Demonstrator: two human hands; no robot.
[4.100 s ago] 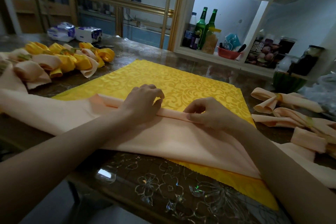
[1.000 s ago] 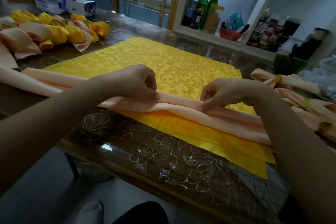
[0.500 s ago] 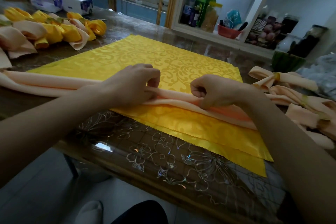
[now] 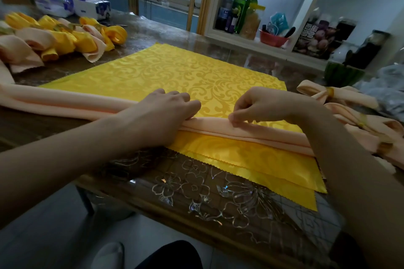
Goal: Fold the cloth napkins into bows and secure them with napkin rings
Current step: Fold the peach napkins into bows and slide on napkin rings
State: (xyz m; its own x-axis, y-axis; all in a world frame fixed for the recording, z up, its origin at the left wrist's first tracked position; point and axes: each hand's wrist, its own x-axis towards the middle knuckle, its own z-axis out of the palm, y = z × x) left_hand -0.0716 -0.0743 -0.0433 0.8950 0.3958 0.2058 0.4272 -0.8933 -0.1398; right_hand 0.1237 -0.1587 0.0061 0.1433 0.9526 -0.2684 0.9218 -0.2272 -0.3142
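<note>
A peach napkin [image 4: 251, 132], folded into a long narrow band, lies across the table from far left to right. It rests on flat yellow patterned napkins [image 4: 175, 72]. My left hand [image 4: 166, 113] lies on the band near its middle, fingers curled over its far edge. My right hand [image 4: 255, 105] pinches the band's upper edge with thumb and fingertips a little to the right. Finished peach bows [image 4: 341, 98] with gold napkin rings [image 4: 330, 91] lie at the right.
A heap of finished yellow and peach bows [image 4: 65, 37] sits at the back left, with tissue packs [image 4: 91, 6] behind. A shelf with green bottles [image 4: 240, 0] and jars stands beyond the table. The glass-topped table's front edge [image 4: 196, 220] is close to me.
Since four seconds ago the wide peach napkin has been folded up into a narrow band. In the last second both hands shifted slightly along it, and the right hand went from gripping to pinching its edge.
</note>
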